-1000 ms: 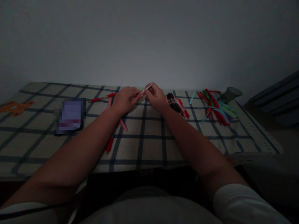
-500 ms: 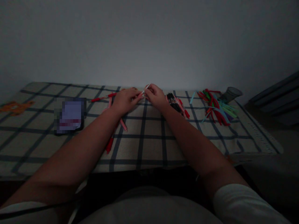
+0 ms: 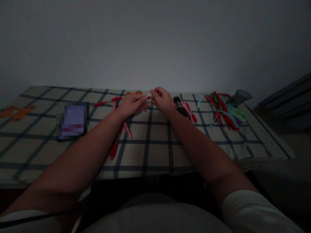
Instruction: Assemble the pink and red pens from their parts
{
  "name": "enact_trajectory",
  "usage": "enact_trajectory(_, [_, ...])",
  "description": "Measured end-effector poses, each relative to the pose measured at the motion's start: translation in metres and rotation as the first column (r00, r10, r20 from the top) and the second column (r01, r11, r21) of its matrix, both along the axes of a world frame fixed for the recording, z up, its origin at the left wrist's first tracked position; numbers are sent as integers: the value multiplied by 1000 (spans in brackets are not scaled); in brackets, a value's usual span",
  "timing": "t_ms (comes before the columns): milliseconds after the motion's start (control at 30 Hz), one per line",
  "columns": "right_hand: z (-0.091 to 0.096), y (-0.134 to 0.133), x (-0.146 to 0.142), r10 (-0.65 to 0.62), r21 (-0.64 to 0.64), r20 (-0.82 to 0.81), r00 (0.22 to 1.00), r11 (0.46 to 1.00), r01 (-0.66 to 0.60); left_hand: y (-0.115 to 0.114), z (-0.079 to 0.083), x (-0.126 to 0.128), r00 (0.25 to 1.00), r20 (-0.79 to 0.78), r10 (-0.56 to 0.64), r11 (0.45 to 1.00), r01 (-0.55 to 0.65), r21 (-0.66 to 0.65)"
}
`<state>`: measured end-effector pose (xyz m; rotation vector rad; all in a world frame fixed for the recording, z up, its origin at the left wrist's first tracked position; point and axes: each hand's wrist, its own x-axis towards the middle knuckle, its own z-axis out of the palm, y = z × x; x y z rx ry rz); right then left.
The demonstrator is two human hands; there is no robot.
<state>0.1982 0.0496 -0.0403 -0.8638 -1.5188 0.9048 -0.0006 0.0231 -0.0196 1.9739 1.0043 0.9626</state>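
Observation:
A thin white strip (image 3: 151, 93) runs between my two hands above the back middle of the table. My left hand (image 3: 133, 103) is closed, its thumb and forefinger pinching the strip's lower end. At the upper end, my right hand (image 3: 160, 98) has its fingertips closed on the same strip. Under and beside my left hand lie pink pens (image 3: 127, 130), partly covered by it. A red pen (image 3: 114, 150) points toward the front edge, and another red pen (image 3: 107, 102) lies left of the hand. Right of my right hand sits a bunch of black pens (image 3: 179, 105) with red and pink ones.
Colourful strips (image 3: 225, 113) are heaped at the right, with a clear cup (image 3: 240, 96) lying behind them. A blurred phone-like device (image 3: 73, 120) rests at the left. The checked tablecloth (image 3: 155, 152) reaches the wall (image 3: 155, 45); an orange shape (image 3: 18, 112) shows far left.
My left hand has shifted slightly left and its fingers have drawn together, uncovering more pink pen beneath. The right hand is almost still. The white strip stays between both hands.

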Motion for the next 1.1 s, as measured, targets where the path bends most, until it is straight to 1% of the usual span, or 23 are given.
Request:
enact_trajectory(100, [3,-2,1,8,-14,-7,1000,1000,-8,-1,1,2,999,28,-18,1000,19,-21])
enact_trajectory(200, [5,-5,1,12,-32,-10,1000,999,-12,-1,2,3,999,35,-16,1000,16,3])
enact_trajectory(300, [8,-9,0,2,-51,-25,1000,999,-3,0,1,2,999,34,22,999,-23,46])
enact_trajectory(433, [10,-10,0,9,-116,-42,999,993,-14,4,-4,1,999,43,26,996,-30,85])
enact_trajectory(533, [12,-11,1,16,-148,-60,998,989,-25,5,-6,1,998,61,4,999,-7,41])
enact_trajectory(667, [15,-15,0,29,-140,-78,997,989,-40,4,-4,1,996,76,-43,999,45,-25])
enact_trajectory(833, [15,-13,1,43,-133,-36,998,990,-47,3,-2,2,986,150,-76,989,93,-113])
enact_trajectory(967, [11,-8,2,26,-125,-1,1000,992,-26,3,-3,2,983,164,-82,976,113,-188])
enact_trajectory(1100, [11,-7,4,35,-132,30,999,991,-31,2,-1,2,981,176,-80,967,120,-227])
